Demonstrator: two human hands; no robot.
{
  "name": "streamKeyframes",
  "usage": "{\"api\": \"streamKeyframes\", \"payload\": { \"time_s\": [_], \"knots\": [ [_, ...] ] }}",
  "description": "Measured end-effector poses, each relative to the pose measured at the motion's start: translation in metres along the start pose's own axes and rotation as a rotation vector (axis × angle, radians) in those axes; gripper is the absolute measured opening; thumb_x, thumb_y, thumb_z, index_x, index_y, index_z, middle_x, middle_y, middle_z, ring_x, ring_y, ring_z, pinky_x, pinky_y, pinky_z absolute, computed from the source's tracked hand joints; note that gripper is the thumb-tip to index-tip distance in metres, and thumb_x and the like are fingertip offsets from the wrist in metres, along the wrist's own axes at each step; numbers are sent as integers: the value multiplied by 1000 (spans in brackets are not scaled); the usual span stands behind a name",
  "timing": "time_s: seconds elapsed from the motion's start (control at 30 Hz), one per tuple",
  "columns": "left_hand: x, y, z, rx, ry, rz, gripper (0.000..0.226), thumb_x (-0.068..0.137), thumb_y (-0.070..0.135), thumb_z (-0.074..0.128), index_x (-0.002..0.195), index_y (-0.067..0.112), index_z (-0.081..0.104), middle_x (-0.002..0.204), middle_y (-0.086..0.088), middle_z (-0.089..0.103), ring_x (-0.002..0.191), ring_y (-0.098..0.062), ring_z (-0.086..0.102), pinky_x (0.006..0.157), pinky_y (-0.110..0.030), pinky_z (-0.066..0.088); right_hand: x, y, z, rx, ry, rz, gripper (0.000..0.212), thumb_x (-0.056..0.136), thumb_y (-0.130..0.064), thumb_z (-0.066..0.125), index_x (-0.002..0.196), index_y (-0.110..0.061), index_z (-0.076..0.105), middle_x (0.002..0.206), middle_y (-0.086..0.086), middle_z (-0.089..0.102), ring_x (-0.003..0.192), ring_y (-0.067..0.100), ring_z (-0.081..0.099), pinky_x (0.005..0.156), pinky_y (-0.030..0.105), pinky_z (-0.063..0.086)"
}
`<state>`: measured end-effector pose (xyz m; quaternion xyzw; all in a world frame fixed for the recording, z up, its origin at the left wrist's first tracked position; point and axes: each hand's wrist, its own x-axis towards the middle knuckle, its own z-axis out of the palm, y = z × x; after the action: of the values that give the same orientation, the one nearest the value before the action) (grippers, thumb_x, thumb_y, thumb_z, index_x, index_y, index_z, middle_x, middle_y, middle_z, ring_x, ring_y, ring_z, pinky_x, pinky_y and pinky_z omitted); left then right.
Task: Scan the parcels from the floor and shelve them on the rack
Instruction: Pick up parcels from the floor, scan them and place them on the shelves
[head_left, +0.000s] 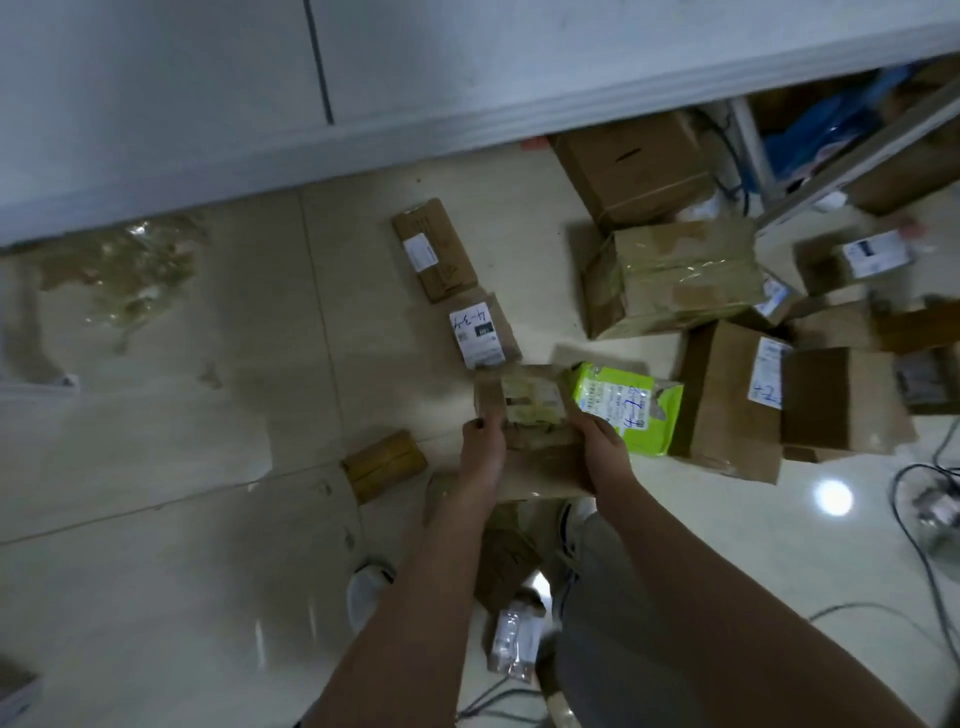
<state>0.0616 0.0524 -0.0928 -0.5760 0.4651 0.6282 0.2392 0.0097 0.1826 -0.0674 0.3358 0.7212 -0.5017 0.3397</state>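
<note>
Both my hands hold a flat brown cardboard parcel (535, 415) above the floor, its label side up and blurred. My left hand (483, 447) grips its left edge, and my right hand (602, 441) grips its right edge. Just right of it lies a lime-green bag parcel (631, 405) with a white label marked in blue pen. Beyond it on the tiles lie a brown parcel with a handwritten label (480, 332) and a longer brown box (434, 249). The rack (841, 150) stands at the upper right.
Several larger cardboard boxes (670, 275) crowd the floor at right, up to the rack's leg. A small taped box (384, 465) lies left of my hands. More parcels (511, 639) sit by my feet. Cables (924, 545) trail at lower right. A white wall base (260, 150) runs across the top.
</note>
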Motion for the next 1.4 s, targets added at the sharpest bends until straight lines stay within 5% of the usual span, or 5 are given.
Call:
{"api": "streamKeyframes", "payload": {
  "time_s": [0.47,0.63,0.97,1.27,1.4],
  "knots": [
    [-391,101,-13,132,-199,484,50,99,22,59,146,18,43,130,-2,57,106,-17,59,74,-22,47,-320,-104,-119,780,146,-180,47,76,-28,65,121,-15,69,123,15,68,118,36,61,92,47,50],
    [-494,99,-32,49,-241,527,57,96,21,65,147,22,40,134,3,57,119,-20,59,100,-40,50,-413,-118,-142,937,59,-263,40,95,-28,50,127,-8,63,109,11,72,101,27,66,84,39,49],
    [-580,144,-57,-10,-345,685,88,85,4,72,156,23,23,126,9,59,101,-8,64,77,-27,52,-471,-198,-195,763,-268,-419,21,97,-26,50,103,-15,66,90,5,75,72,18,71,60,27,51],
    [-642,173,50,48,-349,705,51,86,2,68,122,28,43,104,11,61,87,-7,65,60,-20,52,-456,-242,-318,776,-276,-465,79,67,-12,79,139,-3,47,119,23,68,96,35,70,70,39,60],
    [-668,186,115,54,-276,713,79,76,30,83,142,17,42,113,4,63,108,-22,63,92,-41,53,-447,-259,-376,761,-290,-517,102,53,-20,86,144,-8,44,124,21,67,110,40,66,85,46,56]
  ]
}}
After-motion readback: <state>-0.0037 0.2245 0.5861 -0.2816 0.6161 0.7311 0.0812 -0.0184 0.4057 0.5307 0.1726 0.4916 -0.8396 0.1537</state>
